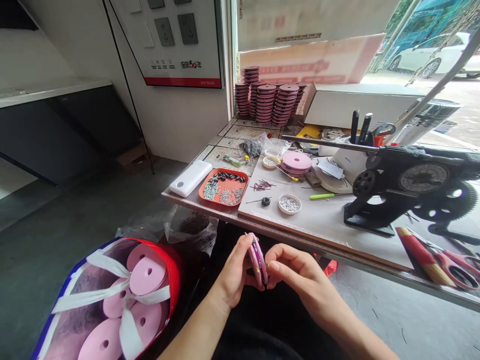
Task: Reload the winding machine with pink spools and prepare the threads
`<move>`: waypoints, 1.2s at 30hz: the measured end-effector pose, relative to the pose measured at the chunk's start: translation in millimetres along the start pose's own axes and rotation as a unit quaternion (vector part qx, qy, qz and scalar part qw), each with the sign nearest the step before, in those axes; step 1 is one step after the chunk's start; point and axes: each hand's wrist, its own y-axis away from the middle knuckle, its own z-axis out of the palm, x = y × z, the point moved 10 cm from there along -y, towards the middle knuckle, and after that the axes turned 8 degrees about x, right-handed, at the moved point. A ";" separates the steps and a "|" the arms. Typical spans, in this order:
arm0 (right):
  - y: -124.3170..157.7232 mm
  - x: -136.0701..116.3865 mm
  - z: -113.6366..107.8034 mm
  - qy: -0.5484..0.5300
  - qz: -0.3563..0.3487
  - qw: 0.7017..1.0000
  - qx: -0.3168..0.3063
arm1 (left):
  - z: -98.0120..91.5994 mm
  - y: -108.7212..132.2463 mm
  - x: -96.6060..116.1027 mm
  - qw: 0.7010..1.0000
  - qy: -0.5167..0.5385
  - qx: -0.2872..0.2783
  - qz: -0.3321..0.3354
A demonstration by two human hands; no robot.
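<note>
Both hands meet in front of my lap, below the table edge. My left hand (233, 274) is closed around a thin pink spool (257, 261), held edge-on and upright. My right hand (296, 277) pinches the spool's right side with fingers curled against it. To the left stands a red-rimmed bag (170, 270) holding several pink discs under white straps.
On the table (330, 220): an orange tray (224, 188) of small parts, a white power bank (190, 178), a small bowl of beads (289, 203), a pile of pink spools (296, 163), a black winding machine (408, 187), red scissors (455, 267). Stacks of spools (267, 101) stand at the back.
</note>
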 end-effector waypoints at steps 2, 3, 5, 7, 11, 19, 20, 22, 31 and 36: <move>-0.1 -0.4 0.4 -0.003 0.000 1.000 -0.001 | -0.7 0.0 -0.4 1.000 0.001 0.003 0.000; -0.2 -0.9 0.6 -0.001 0.000 1.000 -0.001 | -1.1 0.0 -0.8 1.000 0.002 0.005 0.000; -0.3 -1.6 0.9 0.006 -0.002 1.000 0.001 | -1.7 0.1 -1.4 1.000 0.002 0.006 -0.001; -0.5 -1.5 1.5 0.012 -0.002 1.000 0.002 | -2.1 0.2 -1.1 1.000 0.001 0.007 0.000; -0.9 -1.1 4.2 0.017 -0.008 1.000 -0.001 | -2.7 0.0 -0.6 1.000 -0.004 0.009 0.003; -3.0 -8.8 6.7 0.077 0.000 0.994 -0.075 | -1.9 -3.8 -5.9 0.999 -0.038 0.001 -0.016; -3.4 -8.3 7.2 0.078 0.013 0.992 -0.093 | -0.3 -4.0 -8.5 0.998 -0.046 -0.006 -0.031; -5.1 -7.5 6.2 0.076 0.037 0.990 -0.115 | 4.1 -3.8 -12.8 0.996 -0.059 -0.025 -0.058; -8.0 -7.2 4.5 0.098 0.031 0.985 -0.135 | 8.1 -7.4 -20.5 0.991 -0.085 -0.045 -0.093; -6.3 -12.6 6.2 0.124 0.016 0.984 -0.130 | 8.1 -8.2 -20.4 0.992 -0.082 -0.048 -0.089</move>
